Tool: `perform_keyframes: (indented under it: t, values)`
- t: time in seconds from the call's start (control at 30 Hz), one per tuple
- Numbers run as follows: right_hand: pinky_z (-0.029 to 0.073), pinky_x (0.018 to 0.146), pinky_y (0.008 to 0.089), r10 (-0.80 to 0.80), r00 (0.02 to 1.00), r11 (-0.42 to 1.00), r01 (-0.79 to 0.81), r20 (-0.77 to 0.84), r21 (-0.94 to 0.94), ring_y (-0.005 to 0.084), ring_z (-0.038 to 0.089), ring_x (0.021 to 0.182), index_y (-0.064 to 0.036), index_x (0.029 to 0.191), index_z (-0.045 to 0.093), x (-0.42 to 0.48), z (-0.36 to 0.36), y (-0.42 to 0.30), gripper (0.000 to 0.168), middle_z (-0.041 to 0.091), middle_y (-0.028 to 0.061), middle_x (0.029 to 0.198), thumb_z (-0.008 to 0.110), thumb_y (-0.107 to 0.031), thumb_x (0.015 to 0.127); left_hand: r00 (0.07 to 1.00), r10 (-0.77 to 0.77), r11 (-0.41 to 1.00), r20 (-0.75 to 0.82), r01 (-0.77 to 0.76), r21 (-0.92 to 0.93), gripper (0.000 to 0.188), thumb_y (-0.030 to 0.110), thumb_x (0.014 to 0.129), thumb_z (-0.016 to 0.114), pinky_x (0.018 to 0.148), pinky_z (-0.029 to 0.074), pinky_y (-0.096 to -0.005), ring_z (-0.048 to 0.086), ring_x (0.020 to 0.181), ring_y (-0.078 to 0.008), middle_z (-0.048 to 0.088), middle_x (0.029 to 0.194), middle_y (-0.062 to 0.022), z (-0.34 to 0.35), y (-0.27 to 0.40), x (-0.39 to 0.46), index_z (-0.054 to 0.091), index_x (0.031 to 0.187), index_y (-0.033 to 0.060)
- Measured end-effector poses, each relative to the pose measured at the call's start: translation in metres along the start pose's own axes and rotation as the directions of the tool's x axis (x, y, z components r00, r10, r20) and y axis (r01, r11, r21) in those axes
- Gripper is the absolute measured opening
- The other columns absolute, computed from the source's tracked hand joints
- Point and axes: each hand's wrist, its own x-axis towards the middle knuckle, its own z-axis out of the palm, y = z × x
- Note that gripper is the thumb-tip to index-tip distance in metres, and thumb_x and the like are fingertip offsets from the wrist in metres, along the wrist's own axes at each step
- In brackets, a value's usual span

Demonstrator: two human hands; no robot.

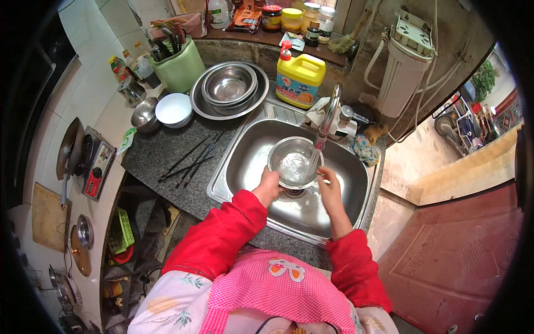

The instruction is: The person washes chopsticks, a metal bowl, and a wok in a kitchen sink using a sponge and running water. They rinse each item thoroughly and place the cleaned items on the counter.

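Observation:
A round stainless steel bowl (288, 160) is held over the sink (354, 188), with water running into it from the faucet (332, 104). My left hand (270, 184) grips the bowl's left rim. My right hand (329, 185) is at the lower right rim, its fingers bent and partly apart; whether it grips the rim cannot be told. The sink drain (295, 192) shows just below the bowl. On the counter to the left lie several dark chopsticks (194, 160). Behind them are white bowls (174, 109) and stacked steel bowls (229, 83) in a wide steel basin (201, 104).
A yellow detergent jug (299, 79) stands behind the sink. A cloth (366, 149) lies at its right corner. A green utensil holder (177, 67) and a small metal bowl (145, 115) stand at the back left. A water filter (404, 67) hangs at the right, and a gas stove (99, 163) is far left.

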Motion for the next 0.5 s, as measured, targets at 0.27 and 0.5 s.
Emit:
perform_keyframes:
  t: [0.27,0.5]
  values:
    - [0.040,0.068,0.0237,0.275,0.864,0.905,-0.381,0.421,0.191,0.0101,0.054,0.083,-0.008,0.109,0.061,0.036,0.045,0.001,0.029,0.060,-0.0001,0.095,0.065,-0.024,0.084,0.661,0.729,0.608,-0.178,-0.507,0.610,0.051,-0.007,0.080,0.045,0.092,0.041,-0.0331,0.054,0.106,-0.0267,0.051,0.119,-0.0159,-0.016,0.009,-0.004,0.035,0.129,0.0039]
    - [0.046,0.076,0.0291,-0.210,0.977,0.953,0.195,-0.042,-0.231,0.0151,0.053,0.095,-0.007,0.127,0.048,0.032,-0.026,0.030,0.046,0.050,0.0079,0.122,0.063,-0.017,0.085,0.951,0.306,0.918,-0.046,-0.281,0.280,0.034,0.007,0.090,0.053,0.082,0.047,-0.0342,0.056,0.096,-0.0219,0.058,0.107,-0.0126,0.001,-0.011,0.010,0.044,0.123,0.0004]
